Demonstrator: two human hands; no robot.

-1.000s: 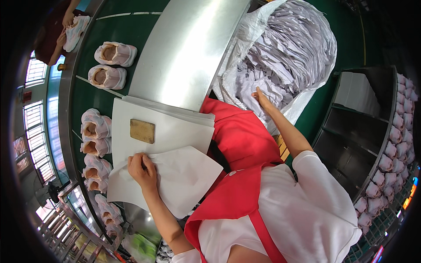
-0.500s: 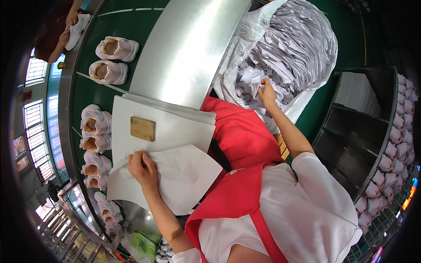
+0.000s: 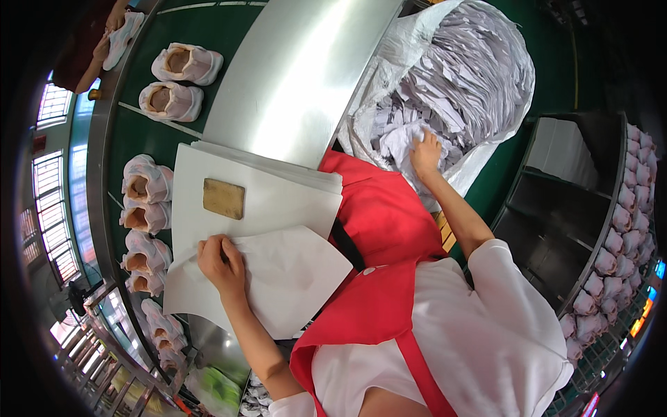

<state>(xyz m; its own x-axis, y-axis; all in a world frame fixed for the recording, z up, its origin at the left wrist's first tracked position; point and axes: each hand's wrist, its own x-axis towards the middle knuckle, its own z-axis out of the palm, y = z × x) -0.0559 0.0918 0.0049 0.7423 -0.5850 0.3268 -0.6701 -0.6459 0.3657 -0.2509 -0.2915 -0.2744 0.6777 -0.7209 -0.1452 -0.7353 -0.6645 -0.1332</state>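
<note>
My left hand (image 3: 221,263) rests with bent fingers on a loose white paper sheet (image 3: 292,278) and pinches it near its left edge. The sheet lies askew over the front of a stack of white sheets (image 3: 278,194). A brown wooden block (image 3: 224,199) sits on the stack just above that hand. My right hand (image 3: 425,151) reaches out to the right into a big clear plastic bag (image 3: 368,104) full of crumpled white paper (image 3: 472,83). Its fingers close over a wad of that paper.
A shiny metal table top (image 3: 299,76) runs behind the stack. Left of it, a green conveyor (image 3: 208,28) carries pale pink shoes (image 3: 179,64), with more pairs (image 3: 146,184) along the edge. Another person's hands (image 3: 114,31) hold a shoe at top left. A dark shelf rack (image 3: 556,208) stands at right.
My right hand has moved up and farther into the bag and closed on the crumpled paper. My left hand has stayed on the sheet. The shoes on the conveyor have drifted up.
</note>
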